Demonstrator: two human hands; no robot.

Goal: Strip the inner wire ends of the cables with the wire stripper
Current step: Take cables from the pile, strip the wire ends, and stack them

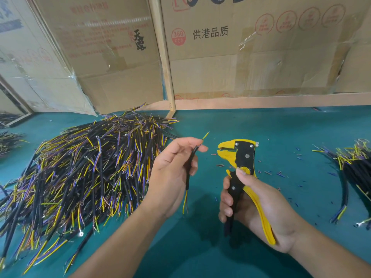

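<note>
Right hand [259, 205] at 5 o'clock, fingers wrapped round wire stripper [242, 169] handles — its head points to 10 o'clock. Left hand [170, 173] pinches one black cable [189, 167], yellow inner wire up, just beside the stripper head. Cable pile [80, 167] at 9 o'clock on green table [281, 127]; smaller bundle [349, 171] at 3.

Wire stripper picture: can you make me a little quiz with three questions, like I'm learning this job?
1. True or false: the right hand holds the yellow and black wire stripper.
2. What does the left hand hold? A) a black cable B) a screwdriver C) a roll of tape
3. Fill in: the big pile of cables lies on the ____ side of the green table.

Key: 1 true. 2 A; a yellow-green wire sticks out past its fingertips toward the stripper's head. 3 left; a smaller bunch lies on the right.
</note>
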